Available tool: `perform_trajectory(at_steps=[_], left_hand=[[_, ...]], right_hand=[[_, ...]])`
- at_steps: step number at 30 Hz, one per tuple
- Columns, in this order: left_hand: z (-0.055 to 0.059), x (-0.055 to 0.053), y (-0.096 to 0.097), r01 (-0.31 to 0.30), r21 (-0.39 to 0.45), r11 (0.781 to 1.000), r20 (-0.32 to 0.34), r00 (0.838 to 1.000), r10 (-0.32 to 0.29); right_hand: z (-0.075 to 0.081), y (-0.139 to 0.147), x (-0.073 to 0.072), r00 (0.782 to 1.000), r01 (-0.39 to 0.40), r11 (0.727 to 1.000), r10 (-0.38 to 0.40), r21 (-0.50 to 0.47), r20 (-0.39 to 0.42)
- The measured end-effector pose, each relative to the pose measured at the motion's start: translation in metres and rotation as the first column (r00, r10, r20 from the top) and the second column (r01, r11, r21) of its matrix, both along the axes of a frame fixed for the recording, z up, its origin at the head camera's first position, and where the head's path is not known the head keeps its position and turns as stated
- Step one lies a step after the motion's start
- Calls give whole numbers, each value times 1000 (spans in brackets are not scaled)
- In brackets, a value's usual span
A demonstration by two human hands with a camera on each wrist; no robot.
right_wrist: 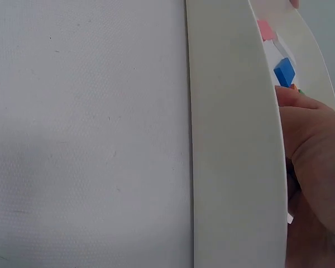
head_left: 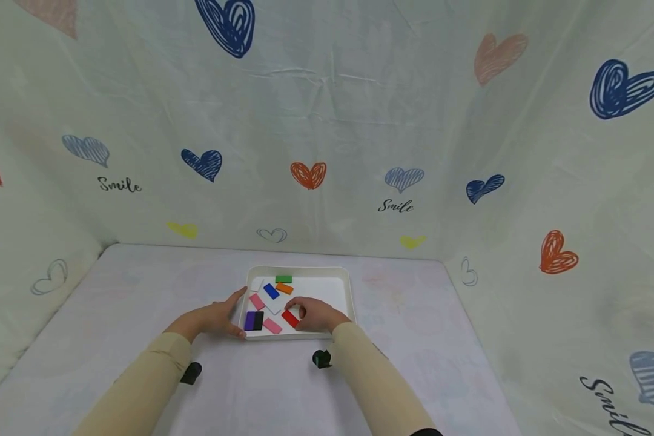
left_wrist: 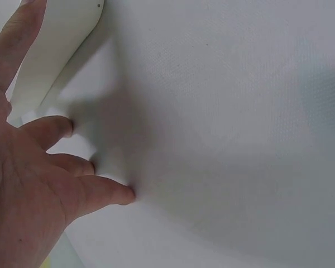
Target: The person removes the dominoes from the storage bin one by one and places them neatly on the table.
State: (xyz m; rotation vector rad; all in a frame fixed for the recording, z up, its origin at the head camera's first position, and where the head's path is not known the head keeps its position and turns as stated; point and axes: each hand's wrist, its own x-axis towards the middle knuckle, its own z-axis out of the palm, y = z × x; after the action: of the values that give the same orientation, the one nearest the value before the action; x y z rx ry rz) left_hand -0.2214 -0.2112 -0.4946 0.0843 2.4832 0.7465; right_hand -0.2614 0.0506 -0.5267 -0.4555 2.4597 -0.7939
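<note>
— Pale cloth printed with hearts and the word "Smile" walls you in on three sides, and the white tabletop [head_left: 142,290] runs out under both your arms. What sits on it?

— A white tray [head_left: 350,284], about centre and close to you. It holds flat coloured tiles: a green tile [head_left: 283,279] at the far side, an orange tile [head_left: 284,288] and a blue tile [head_left: 271,291] just nearer, a pink tile [head_left: 257,301] to the left, a purple tile [head_left: 249,321] and a black tile [head_left: 258,320] touching side by side at the near left, another pink one [head_left: 272,326] beside them, and a red tile [head_left: 290,318] near your right fingers.

— Where is your left hand [head_left: 218,316]?

— Against the tray's left wall, outside it. Your thumb lies along that wall and your fingers [left_wrist: 111,192] rest straight on the tabletop by the near left corner; it is relaxed and grasps nothing.

— And your right hand [head_left: 318,315]?

— Inside the tray at its near edge, fingers curled down beside the red tile. From the head view your fingertips meet that tile's right end, but I cannot tell whether you pinch it or only touch it. The right wrist view shows mostly the tray's rim, with your fingers behind it.
</note>
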Motion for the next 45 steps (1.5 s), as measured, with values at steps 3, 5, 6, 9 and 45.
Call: perform_trajectory(at_steps=[3, 5, 6, 9, 45], left_hand=[[1, 0, 0, -2, 9, 1000, 5, 1000, 1], [2, 1, 0, -4, 15, 1000, 9, 1000, 4], [2, 1, 0, -4, 16, 1000, 10, 1000, 3], [3, 1, 1, 0, 20, 1000, 10, 1000, 0], [-2, -3, -2, 14, 10, 1000, 10, 1000, -14]], right_hand=[[0, 1, 0, 1000, -2, 1000, 2, -7, -10], [-1, 1, 0, 1000, -3, 1000, 3, -16, -11], [-1, 1, 0, 1000, -2, 1000, 2, -23, -9], [-2, 2, 1, 1000, 12, 999, -12, -43, 4], [33, 67, 15, 1000, 12, 972, -11, -236, 5]])
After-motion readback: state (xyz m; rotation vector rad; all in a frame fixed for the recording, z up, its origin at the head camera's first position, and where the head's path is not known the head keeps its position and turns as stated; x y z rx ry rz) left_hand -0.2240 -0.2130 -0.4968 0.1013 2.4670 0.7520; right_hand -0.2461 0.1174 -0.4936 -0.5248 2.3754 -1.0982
